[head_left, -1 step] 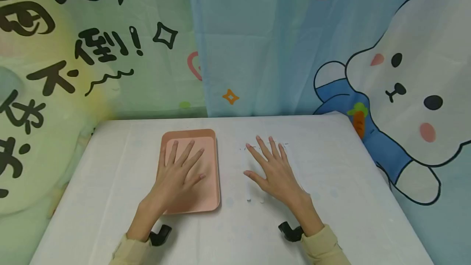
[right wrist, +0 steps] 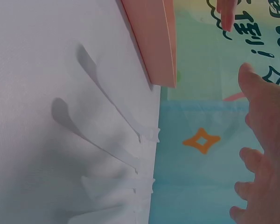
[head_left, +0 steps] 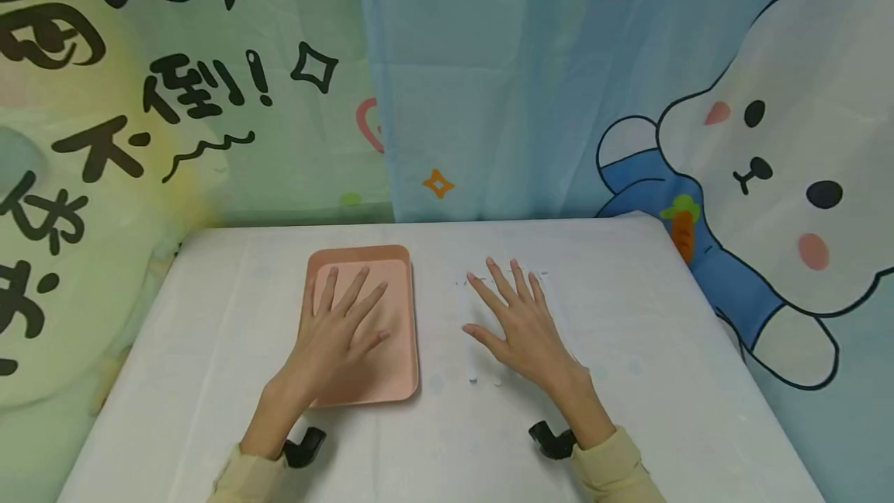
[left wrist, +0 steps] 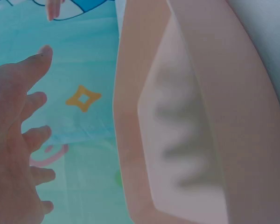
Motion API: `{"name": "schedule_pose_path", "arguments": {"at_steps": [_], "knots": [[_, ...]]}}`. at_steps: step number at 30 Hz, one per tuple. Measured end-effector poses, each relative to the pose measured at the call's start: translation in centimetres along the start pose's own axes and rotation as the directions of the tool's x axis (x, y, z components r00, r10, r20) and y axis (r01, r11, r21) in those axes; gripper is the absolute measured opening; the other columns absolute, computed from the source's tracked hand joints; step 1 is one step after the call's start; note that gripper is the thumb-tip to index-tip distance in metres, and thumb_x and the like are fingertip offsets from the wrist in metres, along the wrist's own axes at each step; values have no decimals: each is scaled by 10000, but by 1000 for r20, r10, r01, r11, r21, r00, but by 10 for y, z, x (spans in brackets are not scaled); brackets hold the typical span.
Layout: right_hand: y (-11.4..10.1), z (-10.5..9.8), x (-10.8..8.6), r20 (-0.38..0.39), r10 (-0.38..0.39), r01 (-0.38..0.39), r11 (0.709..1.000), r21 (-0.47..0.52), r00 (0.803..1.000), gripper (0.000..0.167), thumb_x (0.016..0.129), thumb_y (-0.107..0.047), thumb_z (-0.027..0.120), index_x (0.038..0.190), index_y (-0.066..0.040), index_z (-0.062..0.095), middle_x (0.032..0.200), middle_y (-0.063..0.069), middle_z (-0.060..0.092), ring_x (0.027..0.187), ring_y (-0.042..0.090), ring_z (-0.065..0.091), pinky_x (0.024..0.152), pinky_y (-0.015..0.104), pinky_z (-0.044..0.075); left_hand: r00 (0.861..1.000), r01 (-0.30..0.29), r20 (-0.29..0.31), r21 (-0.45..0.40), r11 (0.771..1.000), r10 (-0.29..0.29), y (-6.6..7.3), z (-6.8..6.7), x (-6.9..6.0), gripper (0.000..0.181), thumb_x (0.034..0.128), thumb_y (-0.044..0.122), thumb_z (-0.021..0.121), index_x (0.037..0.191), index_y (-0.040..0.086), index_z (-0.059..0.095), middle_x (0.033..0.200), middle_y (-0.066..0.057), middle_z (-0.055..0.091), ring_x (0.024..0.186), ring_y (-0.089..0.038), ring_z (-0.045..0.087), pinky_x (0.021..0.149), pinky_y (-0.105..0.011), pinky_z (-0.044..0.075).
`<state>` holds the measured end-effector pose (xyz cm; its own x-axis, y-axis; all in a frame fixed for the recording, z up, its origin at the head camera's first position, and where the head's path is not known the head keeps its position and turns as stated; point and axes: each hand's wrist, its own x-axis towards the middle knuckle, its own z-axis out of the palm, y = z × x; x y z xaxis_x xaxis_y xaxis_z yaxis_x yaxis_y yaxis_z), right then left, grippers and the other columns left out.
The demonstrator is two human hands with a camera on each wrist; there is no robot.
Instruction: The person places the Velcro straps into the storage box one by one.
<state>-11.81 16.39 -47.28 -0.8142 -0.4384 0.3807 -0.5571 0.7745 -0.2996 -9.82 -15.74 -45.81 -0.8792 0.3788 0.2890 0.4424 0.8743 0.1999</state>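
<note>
Palm down with fingers spread, my left hand (head_left: 335, 332) hovers over the pink rectangular tray (head_left: 398, 379) in the head view. A gap shows between that hand (left wrist: 9, 130) and the tray (left wrist: 130, 154) in the left wrist view; it holds nothing. To the tray's right, my right hand (head_left: 527, 332) is likewise spread and raised above the white table. Below it, the right wrist view shows several thin, see-through utensils lying side by side, among them a clear spoon (right wrist: 87, 59) and another spoon (right wrist: 61, 112). From the head they are barely visible.
A white cloth covers the table (head_left: 663, 410), with a printed curtain (head_left: 489, 99) hanging behind its far edge. Black wrist mounts (head_left: 303, 447) sit by both cuffs. The tray's raised rim stands left of the utensils.
</note>
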Motion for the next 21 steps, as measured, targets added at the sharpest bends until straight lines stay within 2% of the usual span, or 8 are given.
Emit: {"name": "schedule_pose_path", "arguments": {"at_steps": [6,10,12,14,15,18,19,21], "knots": [[-1,5,-2,-37,-18,18,1000,13,999,714,998,-634,497,1553,-185,476,1646,212,342,1527,511,199,1175,717,155,998,54,23,-36,998,-53,-7,-1,-10,663,948,387,714,1535,165,501,1648,-146,370,1523,-520,198,1140,-763,155],[-1,7,-2,-55,-32,33,999,14,998,704,998,-625,511,1536,-172,501,1635,214,363,1519,509,231,1169,718,170,990,140,4,-30,990,-140,-15,0,-20,635,950,300,730,1510,92,512,1588,-211,440,1450,-541,345,1111,-739,250],[-1,7,-3,-54,-35,35,999,13,998,695,990,-597,557,1532,-166,505,1628,217,374,1516,504,244,1169,715,178,978,209,-1,-45,977,-209,-20,1,-26,651,950,245,736,1498,7,478,1528,-292,469,1364,-578,422,1065,-724,330],[-2,6,-3,-50,-32,33,999,13,998,691,967,-544,632,1529,-160,509,1623,219,382,1515,498,254,1170,710,184,955,297,25,-86,951,-296,-25,2,-32,688,960,201,718,1499,-88,403,1468,-380,461,1268,-614,471,1002,-697,414],[-2,6,-4,-48,-30,30,999,11,998,694,949,-510,671,1526,-157,513,1620,221,386,1513,497,261,1170,707,190,938,345,46,-116,931,-342,-27,3,-35,705,969,185,702,1498,-132,359,1439,-417,452,1238,-625,481,977,-685,440],[-1,6,-5,-43,-22,23,1000,16,999,705,894,-403,762,1506,-137,536,1609,221,405,1503,489,293,1173,687,215,878,479,124,-217,851,-463,-34,7,-42,703,1008,151,628,1486,-217,267,1361,-470,449,1180,-631,513,925,-650,490],[-1,6,-5,-44,-23,24,999,24,999,700,880,-368,781,1493,-122,549,1598,226,420,1492,491,315,1172,681,226,858,514,134,-246,822,-496,-35,8,-43,680,1012,140,612,1476,-228,277,1326,-466,475,1159,-623,532,914,-641,499],[0,7,-5,-49,-30,33,998,46,998,684,866,-312,804,1466,-84,568,1572,238,453,1473,491,352,1168,663,259,828,557,124,-295,776,-547,-38,11,-46,600,1010,111,590,1439,-230,347,1248,-442,539,1118,-586,576,911,-625,505]]}}
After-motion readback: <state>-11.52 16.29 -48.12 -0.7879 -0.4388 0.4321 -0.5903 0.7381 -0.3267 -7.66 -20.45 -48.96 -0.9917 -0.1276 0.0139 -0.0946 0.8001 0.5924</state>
